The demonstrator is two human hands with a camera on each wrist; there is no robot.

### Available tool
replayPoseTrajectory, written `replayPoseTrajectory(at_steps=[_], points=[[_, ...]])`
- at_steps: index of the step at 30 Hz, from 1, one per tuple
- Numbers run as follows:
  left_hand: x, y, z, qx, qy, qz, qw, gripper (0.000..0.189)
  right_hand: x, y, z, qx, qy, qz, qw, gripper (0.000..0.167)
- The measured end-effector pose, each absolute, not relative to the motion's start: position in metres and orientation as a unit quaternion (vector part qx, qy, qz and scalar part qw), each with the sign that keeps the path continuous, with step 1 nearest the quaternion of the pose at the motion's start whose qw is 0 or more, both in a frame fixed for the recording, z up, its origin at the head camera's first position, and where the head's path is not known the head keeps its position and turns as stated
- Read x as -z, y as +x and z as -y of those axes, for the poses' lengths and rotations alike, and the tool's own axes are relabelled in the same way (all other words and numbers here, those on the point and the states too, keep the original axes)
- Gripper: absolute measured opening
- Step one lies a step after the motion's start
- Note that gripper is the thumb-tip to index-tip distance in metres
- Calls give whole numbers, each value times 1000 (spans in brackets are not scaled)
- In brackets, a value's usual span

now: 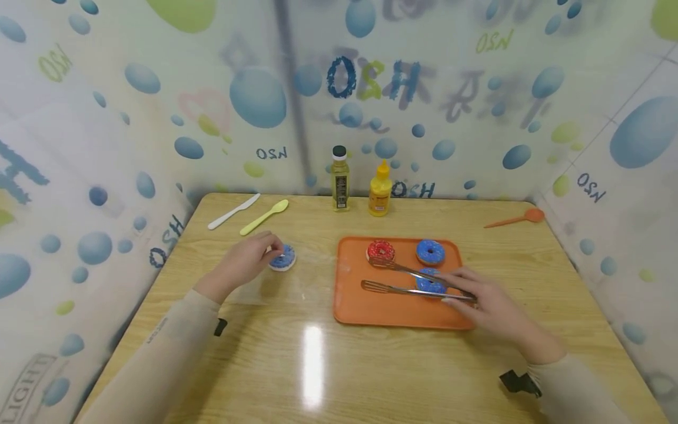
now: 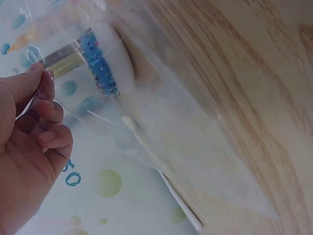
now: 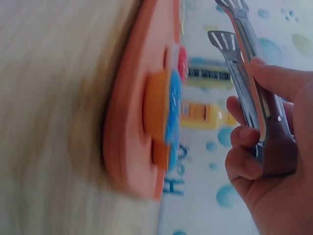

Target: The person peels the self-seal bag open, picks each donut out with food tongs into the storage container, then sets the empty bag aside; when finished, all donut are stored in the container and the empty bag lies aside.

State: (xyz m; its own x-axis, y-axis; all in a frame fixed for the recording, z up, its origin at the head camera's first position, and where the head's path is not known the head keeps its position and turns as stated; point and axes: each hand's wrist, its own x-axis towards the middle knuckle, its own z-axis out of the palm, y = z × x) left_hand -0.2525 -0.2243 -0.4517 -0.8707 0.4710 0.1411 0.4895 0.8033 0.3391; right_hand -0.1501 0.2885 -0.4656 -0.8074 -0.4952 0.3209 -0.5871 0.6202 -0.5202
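My left hand [image 1: 241, 265] pinches the edge of a clear plastic bag [image 2: 195, 152] between thumb and fingertips. Inside or under the film, a blue-iced doughnut [image 1: 286, 258] with sprinkles and a pale base lies on the table. In the right wrist view, my right hand [image 3: 274, 161] grips metal tongs [image 3: 243, 34] with slotted ends, their arms spread apart. These tongs hang over the orange tray [image 1: 371, 312]. On the tray sit a red doughnut [image 1: 382, 248] and two blue ones, the back one [image 1: 430, 252] uncovered and the front one [image 1: 428, 284] partly hidden by the tongs.
Left of the bag lie a white plastic knife [image 1: 233, 212] and a yellow spoon [image 1: 265, 217]. An oil bottle [image 1: 341, 179] and a yellow squeeze bottle [image 1: 380, 191] stand at the table's back edge by the printed curtain. An orange spoon [image 1: 534, 215] is at the back right.
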Motion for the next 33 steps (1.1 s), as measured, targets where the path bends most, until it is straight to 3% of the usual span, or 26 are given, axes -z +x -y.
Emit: replayPoseTrajectory(at_steps=[5,15,25,33], points=[[451,-253,225,182,-257,949,28,6,470,-151,-258,-313,309,896,67,42],[451,-255,224,182,-266,946,39,5,473,-157,-215,-243,309,913,105,39],[449,-255,224,184,-262,947,32,5,477,-173,-173,-244,288,924,57,43],[451,-258,221,183,-261,947,27,6,485,-186,-141,-238,294,923,62,42]])
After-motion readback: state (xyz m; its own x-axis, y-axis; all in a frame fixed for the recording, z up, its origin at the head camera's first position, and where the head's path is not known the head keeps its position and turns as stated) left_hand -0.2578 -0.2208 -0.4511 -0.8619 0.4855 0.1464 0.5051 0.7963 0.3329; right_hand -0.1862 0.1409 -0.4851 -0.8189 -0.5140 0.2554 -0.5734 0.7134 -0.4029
